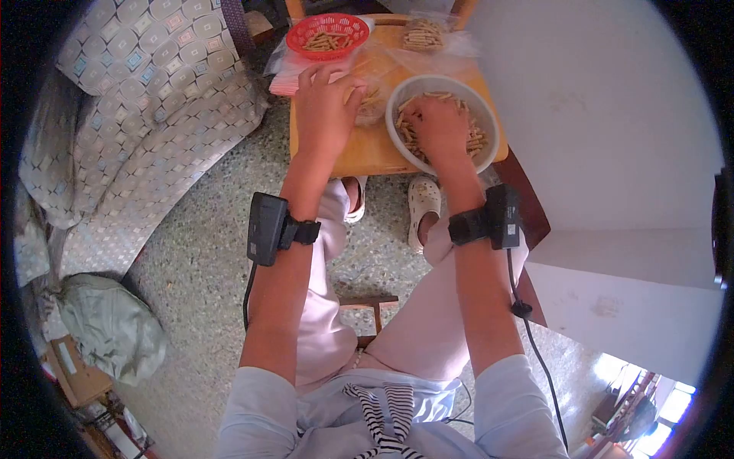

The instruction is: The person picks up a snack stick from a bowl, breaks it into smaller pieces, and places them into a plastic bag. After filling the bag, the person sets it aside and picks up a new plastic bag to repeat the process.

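Note:
My left hand (325, 111) is over the left part of a small wooden table, with its fingers curled and its thumb at the edge of a clear plastic bag (372, 113). Some short tan sticks lie inside that bag. Under and beside the fingers is a stack of pink-striped packaging (285, 83). My right hand (442, 128) reaches down into a white round bowl (392, 126) full of the same short brown sticks (475, 140). Its fingers are bent closed among the sticks, and the fingertips are partly hidden.
A red plastic basket (294, 38) with some sticks stands at the back left of the wooden table (382, 159). Behind the bowl lies another clear bag of sticks (423, 34). A patterned cloth cover (164, 99) hangs at left; a white wall (596, 115) rises at right.

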### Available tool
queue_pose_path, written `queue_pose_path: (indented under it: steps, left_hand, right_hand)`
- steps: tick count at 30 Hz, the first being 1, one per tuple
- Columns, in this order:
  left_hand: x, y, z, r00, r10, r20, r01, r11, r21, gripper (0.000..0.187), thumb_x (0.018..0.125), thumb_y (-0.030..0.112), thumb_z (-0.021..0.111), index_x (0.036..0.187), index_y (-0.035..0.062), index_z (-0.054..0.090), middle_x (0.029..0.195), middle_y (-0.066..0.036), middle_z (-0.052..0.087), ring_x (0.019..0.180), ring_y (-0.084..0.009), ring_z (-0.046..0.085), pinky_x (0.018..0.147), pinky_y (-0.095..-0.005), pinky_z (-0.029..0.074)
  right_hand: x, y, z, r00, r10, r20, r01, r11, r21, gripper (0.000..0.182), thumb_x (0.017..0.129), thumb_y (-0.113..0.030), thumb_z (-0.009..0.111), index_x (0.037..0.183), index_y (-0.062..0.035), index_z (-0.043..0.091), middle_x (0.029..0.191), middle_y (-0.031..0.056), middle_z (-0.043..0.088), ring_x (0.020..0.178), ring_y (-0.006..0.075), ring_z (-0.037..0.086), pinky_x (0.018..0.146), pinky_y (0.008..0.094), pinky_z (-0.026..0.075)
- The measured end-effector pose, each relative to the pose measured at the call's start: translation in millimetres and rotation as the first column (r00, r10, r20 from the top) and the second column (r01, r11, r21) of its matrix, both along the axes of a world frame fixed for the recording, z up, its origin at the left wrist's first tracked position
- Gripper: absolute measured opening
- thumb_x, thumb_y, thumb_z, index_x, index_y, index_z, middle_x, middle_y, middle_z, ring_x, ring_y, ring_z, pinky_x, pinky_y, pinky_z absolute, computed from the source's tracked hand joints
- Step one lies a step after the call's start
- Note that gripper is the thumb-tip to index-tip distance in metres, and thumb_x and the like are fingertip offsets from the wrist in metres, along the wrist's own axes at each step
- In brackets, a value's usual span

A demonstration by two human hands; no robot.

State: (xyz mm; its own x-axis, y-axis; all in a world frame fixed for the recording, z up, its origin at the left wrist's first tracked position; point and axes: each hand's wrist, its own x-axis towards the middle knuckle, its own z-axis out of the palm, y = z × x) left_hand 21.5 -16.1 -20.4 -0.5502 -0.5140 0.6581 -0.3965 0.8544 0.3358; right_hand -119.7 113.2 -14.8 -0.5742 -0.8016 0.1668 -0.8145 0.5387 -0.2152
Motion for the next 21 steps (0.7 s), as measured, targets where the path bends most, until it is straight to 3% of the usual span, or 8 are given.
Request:
queue_pose_path:
  steps: [3,6,8,9,11,12,14,21]
  left_hand:
    - [1.7,3.5,0.9,1.000,0.005,-0.014,-0.005,1.000,0.010,0.017,0.078,0.019,0.071,0.094,0.0126,0.073,0.105,-0.011,0.065,0.107,-0.0349,0.054,0.096,-0.0453,0.042]
    - [2.9,2.8,-1.0,0.999,-0.046,0.014,0.045,0.997,0.070,0.013,0.078,0.022,0.072,0.089,0.0152,0.073,0.112,-0.006,0.063,0.114,-0.0350,0.049,0.093,-0.0466,0.043]
    - [2.8,3.0,-3.7,0.996,-0.063,0.063,0.057,0.994,0.091,0.016,0.079,0.024,0.070,0.092,0.0163,0.074,0.119,-0.006,0.060,0.118,-0.0347,0.045,0.094,-0.0474,0.043]
    - [1.4,3.3,-7.1,0.996,-0.063,0.061,0.057,0.994,0.093,0.016,0.079,0.024,0.070,0.092,0.0163,0.074,0.119,-0.006,0.060,0.118,-0.0347,0.045,0.094,-0.0474,0.043]
    - [-2.3,3.6,-13.6,0.959,-0.013,0.284,0.015,1.000,-0.006,0.020,0.080,0.027,0.068,0.097,0.0168,0.074,0.125,-0.007,0.056,0.122,-0.0342,0.042,0.095,-0.0480,0.042]
    - [-1.8,3.1,-18.0,0.959,-0.010,0.283,0.012,1.000,-0.005,0.020,0.080,0.027,0.068,0.097,0.0168,0.074,0.125,-0.007,0.056,0.122,-0.0342,0.042,0.095,-0.0480,0.042]
    - [-1.0,2.5,-26.5,0.960,-0.014,0.279,0.012,1.000,0.008,0.024,0.081,0.027,0.067,0.101,0.0161,0.074,0.127,-0.008,0.055,0.123,-0.0342,0.040,0.095,-0.0484,0.042]
    - [-2.6,10.7,-7.6,0.981,0.010,0.192,-0.018,0.999,0.043,0.021,0.082,0.023,0.065,0.099,0.0141,0.074,0.125,-0.009,0.056,0.121,-0.0346,0.043,0.095,-0.0483,0.042]
  right_hand:
    - [-0.5,-2.1,-10.9,0.997,-0.023,-0.070,0.030,0.994,0.102,0.018,0.084,-0.027,0.065,0.100,-0.0219,0.072,0.105,0.0092,0.067,0.108,0.0308,0.060,0.099,0.0515,0.042]
    - [-0.9,-2.6,-16.8,0.988,-0.072,-0.138,0.082,0.994,0.069,0.025,0.084,-0.026,0.066,0.109,-0.0267,0.069,0.114,0.0087,0.064,0.115,0.0313,0.055,0.103,0.0546,0.038]
    - [-4.1,0.3,-18.3,0.988,-0.031,-0.152,0.054,0.987,0.149,0.031,0.084,-0.024,0.066,0.114,-0.0299,0.067,0.121,0.0089,0.059,0.120,0.0313,0.052,0.103,0.0561,0.038]
    - [-4.5,1.1,-20.8,0.988,-0.031,-0.153,0.055,0.987,0.152,0.031,0.084,-0.024,0.066,0.114,-0.0299,0.067,0.121,0.0089,0.059,0.120,0.0313,0.052,0.103,0.0561,0.038]
    - [-5.4,0.3,-25.5,0.980,-0.025,-0.198,0.055,0.987,0.148,0.032,0.085,-0.022,0.064,0.115,-0.0303,0.067,0.124,0.0081,0.055,0.122,0.0308,0.050,0.102,0.0572,0.037]
    - [-4.4,0.3,-23.8,0.980,-0.022,-0.200,0.052,0.987,0.149,0.032,0.085,-0.022,0.064,0.115,-0.0303,0.067,0.124,0.0081,0.055,0.122,0.0308,0.050,0.102,0.0572,0.037]
    - [-2.4,2.1,-20.6,0.984,-0.004,-0.180,0.023,0.994,0.107,0.026,0.089,-0.019,0.052,0.108,-0.0221,0.070,0.117,0.0114,0.060,0.111,0.0338,0.056,0.097,0.0601,0.037]
    - [-1.8,1.0,-22.0,0.965,0.011,-0.262,0.024,0.991,0.128,0.025,0.089,-0.024,0.052,0.104,-0.0244,0.072,0.115,0.0112,0.060,0.115,0.0338,0.052,0.099,0.0620,0.033]
